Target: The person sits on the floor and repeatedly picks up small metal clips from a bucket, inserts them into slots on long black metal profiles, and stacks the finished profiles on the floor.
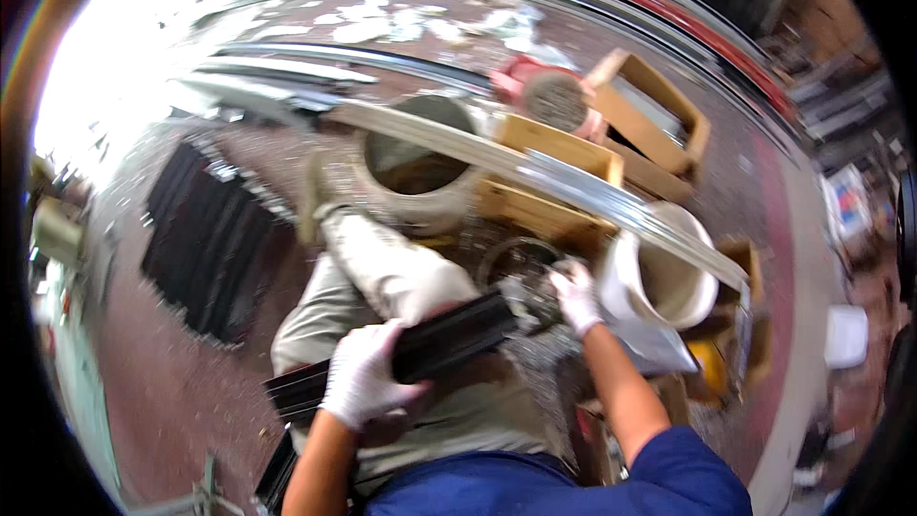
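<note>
The black profile (pixel 458 333) looks ridged and faintly glossy, the gloves (pixel 355 384) matt cloth, the white bucket (pixel 623 277) smooth plastic.

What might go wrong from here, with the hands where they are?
The black ribbed piece is held over the lap by the left hand alone, so it might tip or slip. The right hand is close to the white bucket and may bump it; the long strip across that bucket's mouth could then shift.

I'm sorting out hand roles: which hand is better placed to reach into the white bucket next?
Probably the right hand: it's close beside the white bucket, while the left hand holds the black bar.
</note>
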Demonstrator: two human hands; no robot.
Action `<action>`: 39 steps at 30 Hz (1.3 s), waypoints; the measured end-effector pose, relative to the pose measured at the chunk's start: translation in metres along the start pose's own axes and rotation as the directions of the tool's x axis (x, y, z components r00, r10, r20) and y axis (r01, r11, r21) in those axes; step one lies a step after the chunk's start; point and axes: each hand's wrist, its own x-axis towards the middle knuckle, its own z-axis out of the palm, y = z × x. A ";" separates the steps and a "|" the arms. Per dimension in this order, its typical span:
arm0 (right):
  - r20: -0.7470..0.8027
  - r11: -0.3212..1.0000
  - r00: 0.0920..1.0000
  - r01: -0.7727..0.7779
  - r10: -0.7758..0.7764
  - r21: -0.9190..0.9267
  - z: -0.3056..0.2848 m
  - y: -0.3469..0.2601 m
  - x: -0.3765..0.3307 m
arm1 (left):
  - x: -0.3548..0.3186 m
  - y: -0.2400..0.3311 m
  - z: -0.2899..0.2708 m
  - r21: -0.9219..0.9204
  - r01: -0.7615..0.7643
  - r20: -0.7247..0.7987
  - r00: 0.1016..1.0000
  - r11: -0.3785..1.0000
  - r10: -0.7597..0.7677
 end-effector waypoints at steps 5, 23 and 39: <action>0.031 0.932 0.999 0.005 -0.018 0.362 -0.009 -0.077 -0.048 | 0.001 -0.008 0.010 -0.081 0.022 0.070 0.997 0.996 -0.016; 0.325 0.975 0.930 0.112 -0.171 0.192 0.023 -0.117 -0.068 | 0.002 -0.030 -0.016 -0.320 0.312 0.395 0.902 0.895 -0.173; 0.371 0.986 0.916 0.119 -0.155 0.118 0.017 -0.128 -0.068 | 0.003 -0.031 -0.012 -0.353 0.266 0.351 0.926 0.897 -0.137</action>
